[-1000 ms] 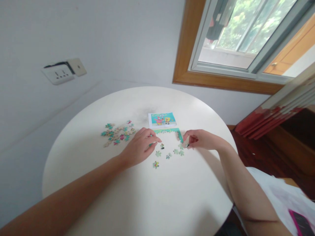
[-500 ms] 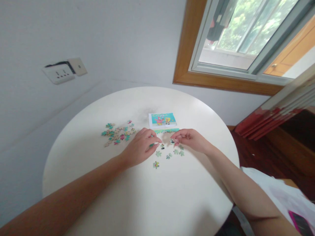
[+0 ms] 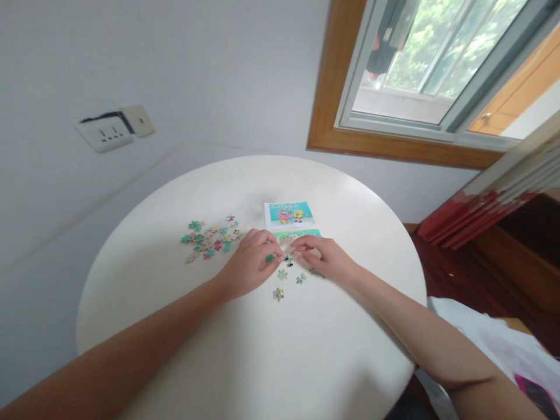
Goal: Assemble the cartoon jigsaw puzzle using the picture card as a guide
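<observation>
Both my hands meet over the white round table (image 3: 258,356), just in front of a partly joined puzzle strip (image 3: 301,234). My left hand (image 3: 254,259) is closed, thumb and index fingertip together at a small dark-and-white puzzle piece (image 3: 289,262). From the other side my right hand (image 3: 326,256) reaches in with its fingers pinched on a puzzle piece that is mostly covered by the fingertips. Nearer me lie loose pieces: a pale green one (image 3: 282,274), a pale one with dark marks (image 3: 301,279) and a yellow one (image 3: 278,294). More pieces are partly hidden under my right hand.
A picture card (image 3: 289,216) with cartoon figures lies behind the strip. To the left is a spread pile of puzzle pieces (image 3: 210,240). The wall holds a socket (image 3: 107,133); a wood-framed window (image 3: 321,111) stands at the right. A phone (image 3: 536,396) lies lower right.
My right hand has moved left with its puzzle piece, up to my left fingertips, and now covers some loose pieces. My left thumb and index finger have drawn closer together.
</observation>
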`<state>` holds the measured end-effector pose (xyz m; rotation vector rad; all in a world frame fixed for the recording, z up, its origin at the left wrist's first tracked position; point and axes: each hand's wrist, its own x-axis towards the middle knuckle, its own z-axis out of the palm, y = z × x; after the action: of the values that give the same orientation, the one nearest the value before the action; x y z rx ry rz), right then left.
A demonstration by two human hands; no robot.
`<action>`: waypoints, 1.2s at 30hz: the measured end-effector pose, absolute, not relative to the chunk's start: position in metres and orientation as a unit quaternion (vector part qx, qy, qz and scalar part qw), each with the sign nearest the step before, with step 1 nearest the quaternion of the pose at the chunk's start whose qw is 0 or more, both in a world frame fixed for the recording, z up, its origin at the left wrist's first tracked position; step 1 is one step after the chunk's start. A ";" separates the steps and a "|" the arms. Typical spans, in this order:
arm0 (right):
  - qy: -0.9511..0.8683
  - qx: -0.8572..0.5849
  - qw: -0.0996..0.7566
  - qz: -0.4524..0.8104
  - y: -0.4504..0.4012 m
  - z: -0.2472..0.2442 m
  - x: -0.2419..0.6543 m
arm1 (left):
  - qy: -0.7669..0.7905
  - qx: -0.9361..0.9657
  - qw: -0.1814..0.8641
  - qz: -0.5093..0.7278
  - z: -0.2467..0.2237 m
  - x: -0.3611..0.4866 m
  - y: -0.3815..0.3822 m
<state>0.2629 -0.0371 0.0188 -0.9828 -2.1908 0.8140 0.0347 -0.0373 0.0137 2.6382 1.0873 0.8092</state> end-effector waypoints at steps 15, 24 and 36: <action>-0.912 -0.376 0.157 0.059 -0.033 0.008 0.265 | 0.422 0.870 0.039 0.251 0.006 0.041 -0.041; -0.914 -0.370 0.155 0.060 -0.034 0.010 0.262 | 0.435 0.868 0.021 0.237 0.008 0.041 -0.042; -0.911 -0.377 0.156 0.057 -0.034 0.012 0.261 | 0.429 0.870 0.006 0.241 0.009 0.035 -0.039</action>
<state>0.2605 -0.0341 0.0117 -1.0790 -2.6085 0.1618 0.0355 -0.0390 0.0091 2.7235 1.3438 0.7553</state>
